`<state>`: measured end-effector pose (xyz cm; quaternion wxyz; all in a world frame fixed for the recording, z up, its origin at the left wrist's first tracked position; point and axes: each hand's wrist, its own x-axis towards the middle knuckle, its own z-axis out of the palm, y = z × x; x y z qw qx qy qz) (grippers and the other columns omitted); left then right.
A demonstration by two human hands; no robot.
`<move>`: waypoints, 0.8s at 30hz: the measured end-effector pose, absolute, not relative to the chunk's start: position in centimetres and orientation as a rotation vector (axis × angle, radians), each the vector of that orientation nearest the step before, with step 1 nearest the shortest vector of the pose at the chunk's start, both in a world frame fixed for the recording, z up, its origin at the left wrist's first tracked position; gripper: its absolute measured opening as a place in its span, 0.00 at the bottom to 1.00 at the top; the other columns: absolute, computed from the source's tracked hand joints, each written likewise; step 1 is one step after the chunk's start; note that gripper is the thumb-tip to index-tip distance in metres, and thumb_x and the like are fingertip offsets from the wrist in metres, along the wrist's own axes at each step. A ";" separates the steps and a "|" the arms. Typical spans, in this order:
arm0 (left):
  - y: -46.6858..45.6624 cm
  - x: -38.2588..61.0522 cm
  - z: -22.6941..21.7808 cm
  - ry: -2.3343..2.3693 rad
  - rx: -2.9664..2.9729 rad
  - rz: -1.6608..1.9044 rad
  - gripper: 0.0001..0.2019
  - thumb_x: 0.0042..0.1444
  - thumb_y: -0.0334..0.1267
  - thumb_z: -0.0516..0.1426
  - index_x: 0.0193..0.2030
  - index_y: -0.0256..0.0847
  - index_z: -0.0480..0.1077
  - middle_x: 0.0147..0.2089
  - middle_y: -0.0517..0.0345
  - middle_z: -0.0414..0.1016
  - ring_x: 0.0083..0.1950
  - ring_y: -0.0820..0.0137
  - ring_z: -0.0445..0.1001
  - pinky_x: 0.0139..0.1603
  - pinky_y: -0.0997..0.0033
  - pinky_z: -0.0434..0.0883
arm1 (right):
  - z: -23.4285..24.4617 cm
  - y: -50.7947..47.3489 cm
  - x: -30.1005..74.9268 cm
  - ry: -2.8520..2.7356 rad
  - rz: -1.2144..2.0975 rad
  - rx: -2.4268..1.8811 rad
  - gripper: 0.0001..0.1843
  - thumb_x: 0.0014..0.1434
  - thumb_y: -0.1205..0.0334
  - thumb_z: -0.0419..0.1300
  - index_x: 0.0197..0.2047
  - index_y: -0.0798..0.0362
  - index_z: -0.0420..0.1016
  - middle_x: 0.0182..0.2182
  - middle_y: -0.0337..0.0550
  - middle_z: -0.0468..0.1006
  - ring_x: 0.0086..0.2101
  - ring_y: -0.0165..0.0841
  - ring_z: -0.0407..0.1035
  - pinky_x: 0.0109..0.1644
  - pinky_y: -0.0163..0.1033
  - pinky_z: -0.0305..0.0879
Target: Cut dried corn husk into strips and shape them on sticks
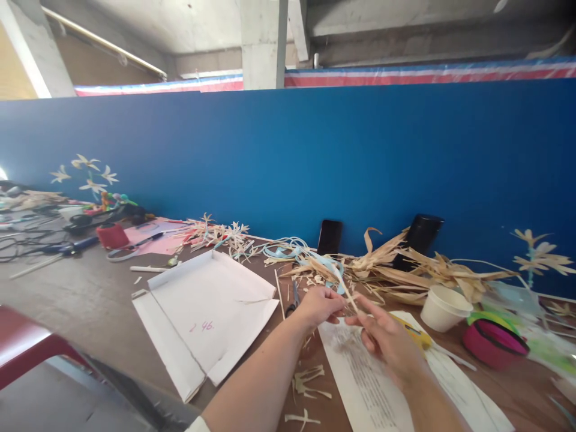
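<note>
A narrow pale strip of dried husk [347, 291] slants between my two hands above a printed sheet of paper [360, 372]. My left hand [320, 307] is closed in a pinch at the strip's left side. On the other side, my right hand [384, 336] has its thumb and fingers closed around the strip's lower end. Both sets of fingertips nearly meet, so the exact grip is partly hidden. Scissors [292, 303] lie just left of my left hand. Small husk cut-offs [310, 382] are scattered below my left wrist.
A white cardboard tray [180, 312] lies left. Dried husks [418, 267], a phone [330, 237] and a black cylinder [420, 237] are along the blue partition [270, 162]. At right stand a white cup [445, 309], a pink container [495, 345] and a husk flower [537, 255].
</note>
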<state>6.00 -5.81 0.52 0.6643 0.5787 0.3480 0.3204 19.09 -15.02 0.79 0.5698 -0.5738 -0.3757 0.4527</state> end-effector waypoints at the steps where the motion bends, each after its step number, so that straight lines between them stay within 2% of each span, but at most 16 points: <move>1: -5.9 6.1 0.5 0.774 1.310 0.734 0.11 0.41 0.41 0.61 0.26 0.35 0.68 0.23 0.60 0.67 0.24 0.77 0.65 0.25 0.76 0.66 | 0.7 -15.0 18.8 -0.889 1.081 -1.356 0.35 0.47 0.48 0.64 0.57 0.48 0.65 0.31 0.42 0.78 0.17 0.22 0.54 0.18 0.30 0.43; 6: -6.0 6.2 0.4 0.765 1.351 0.752 0.10 0.42 0.41 0.60 0.25 0.35 0.67 0.23 0.60 0.67 0.23 0.77 0.65 0.26 0.75 0.67 | 0.2 -14.7 18.9 -0.896 0.988 -1.392 0.28 0.47 0.50 0.63 0.51 0.51 0.72 0.28 0.41 0.77 0.16 0.22 0.53 0.18 0.30 0.43; 12: -5.6 6.1 0.1 0.808 1.399 0.734 0.07 0.41 0.37 0.59 0.23 0.35 0.67 0.22 0.60 0.67 0.23 0.77 0.64 0.26 0.75 0.68 | -0.5 -14.4 21.0 -0.702 0.747 -1.390 0.30 0.47 0.51 0.63 0.53 0.52 0.71 0.28 0.40 0.77 0.17 0.22 0.52 0.17 0.30 0.45; 17: -5.9 6.1 0.3 0.790 1.376 0.734 0.08 0.41 0.38 0.59 0.24 0.35 0.68 0.23 0.60 0.67 0.25 0.77 0.65 0.26 0.76 0.68 | -0.3 -14.6 20.8 -0.670 0.910 -1.275 0.31 0.46 0.51 0.66 0.53 0.49 0.69 0.29 0.41 0.77 0.17 0.20 0.51 0.16 0.27 0.42; 24: -5.5 5.7 -0.2 0.941 1.613 0.600 0.07 0.43 0.38 0.57 0.26 0.36 0.70 0.24 0.58 0.70 0.26 0.74 0.67 0.26 0.75 0.67 | -0.1 -14.4 20.0 -0.623 0.934 -1.262 0.20 0.44 0.53 0.67 0.41 0.52 0.75 0.28 0.41 0.76 0.18 0.19 0.54 0.15 0.24 0.44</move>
